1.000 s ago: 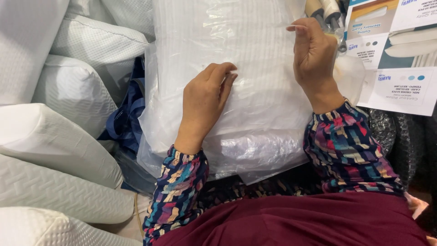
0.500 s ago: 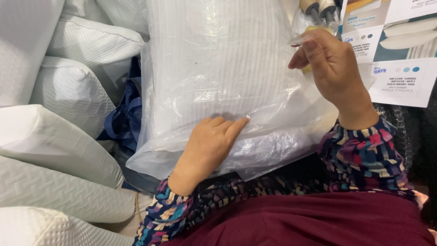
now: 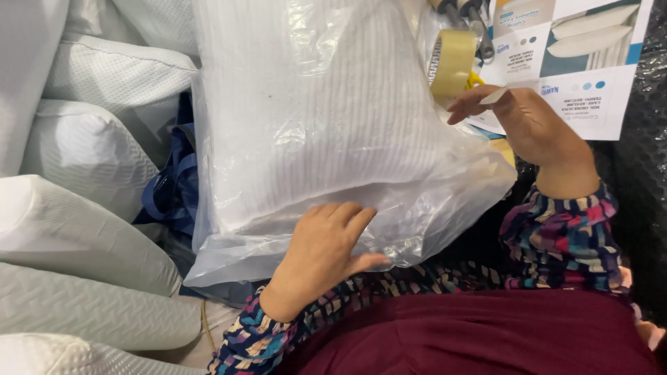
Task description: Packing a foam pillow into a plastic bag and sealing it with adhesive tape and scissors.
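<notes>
The left hand lay flat and open on the near end of a white pillow in a clear plastic bag. Its fingers pressed the loose bag mouth down, and the bagged pillow rested on the person's lap, reaching away from both hands. The right hand was lifted off the bag, just to its right. Its fingers pinched a small strip of tape. A roll of tape sat just past that hand, and a printed paper sheet lay beyond it. More white pillows were piled to the left of the left hand.

The tape strip looked sticky and bendy, so it could fold onto itself or stick to the fingers. The bag looked slippery, so the folded end could spring open if the left hand let up.
</notes>
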